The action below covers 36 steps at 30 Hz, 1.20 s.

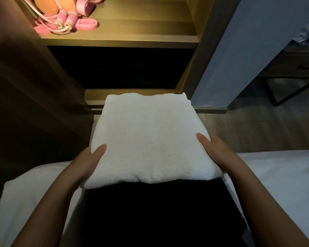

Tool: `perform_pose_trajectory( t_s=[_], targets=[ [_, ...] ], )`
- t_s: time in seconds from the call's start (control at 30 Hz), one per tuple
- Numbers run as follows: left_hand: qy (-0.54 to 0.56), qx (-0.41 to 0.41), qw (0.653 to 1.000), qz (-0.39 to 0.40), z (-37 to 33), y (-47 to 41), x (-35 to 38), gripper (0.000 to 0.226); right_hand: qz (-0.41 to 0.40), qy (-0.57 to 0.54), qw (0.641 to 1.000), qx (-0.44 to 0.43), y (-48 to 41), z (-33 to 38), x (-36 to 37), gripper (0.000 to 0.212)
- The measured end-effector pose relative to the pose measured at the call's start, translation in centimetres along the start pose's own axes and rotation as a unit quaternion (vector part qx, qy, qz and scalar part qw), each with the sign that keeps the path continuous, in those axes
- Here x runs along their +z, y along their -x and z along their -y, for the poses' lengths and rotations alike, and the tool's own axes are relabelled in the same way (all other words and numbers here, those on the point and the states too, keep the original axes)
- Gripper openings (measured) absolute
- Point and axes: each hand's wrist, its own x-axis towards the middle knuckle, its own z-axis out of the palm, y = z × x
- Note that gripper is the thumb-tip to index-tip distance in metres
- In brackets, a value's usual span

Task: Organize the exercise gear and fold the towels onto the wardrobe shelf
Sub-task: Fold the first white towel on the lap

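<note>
You have a folded white towel held out flat in front of you, above the gap between the bed and the wardrobe. Your left hand grips the towel's left edge near the closer corner, thumb lying on top and the other fingers hidden under the cloth. Your right hand grips the right edge the same way, thumb pressed onto the top face. The towel's far edge reaches over the wardrobe's bottom ledge, below a dark lower compartment. The lit shelf sits higher up, well apart from the towel. On its left part lies the exercise gear: a pink jump rope with its two handles side by side, flat pink bands just beside and behind it, and two rounded orange objects at the back, cut off by the frame's top edge. The right part of the shelf shows bare wood. To your right, a dark side table on thin metal legs stands on the wooden floor.
</note>
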Motion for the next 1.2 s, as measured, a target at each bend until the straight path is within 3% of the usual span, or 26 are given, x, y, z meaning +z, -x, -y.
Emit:
perform_pose_trajectory(
  t_s=[0.13,0.37,0.67,0.8,0.9,1.07,1.13,1.2],
  targets=[
    [-0.022,0.048,0.997,-0.061,-0.1,1.0,0.3,0.053,-0.03,-0.016,0.999,-0.01,0.6,-0.4,0.1,0.054],
    [-0.062,0.065,0.992,-0.092,0.2,1.8,0.7,0.054,-0.064,-0.021,0.997,-0.041,1.3,-1.5,0.7,0.051],
    [-0.041,0.093,0.989,-0.108,0.4,2.8,0.7,0.047,-0.098,-0.004,0.994,-0.053,2.2,-2.2,0.6,0.047],
    [0.029,0.092,0.988,-0.124,1.7,4.6,-0.2,0.039,-0.103,-0.042,0.992,-0.063,3.7,-4.1,-0.4,0.041],
    [0.105,0.078,0.99,-0.05,3.9,6.4,-0.7,0.035,-0.047,-0.148,0.987,-0.043,5.4,-6.2,-1.3,0.038],
    [0.237,0.044,0.967,0.078,5.2,7.3,-1.9,0.038,0.122,-0.241,0.963,0.017,5.8,-7.3,-3.4,0.04],
    [0.301,0.051,0.945,0.121,5.5,7.0,-2.7,0.033,0.178,-0.238,0.955,0.015,5.6,-7.5,-4.3,0.038],
    [0.289,0.059,0.941,0.165,5.5,6.9,-3.2,0.039,0.221,-0.197,0.955,0.003,5.5,-7.4,-4.8,0.037]
  ],
)
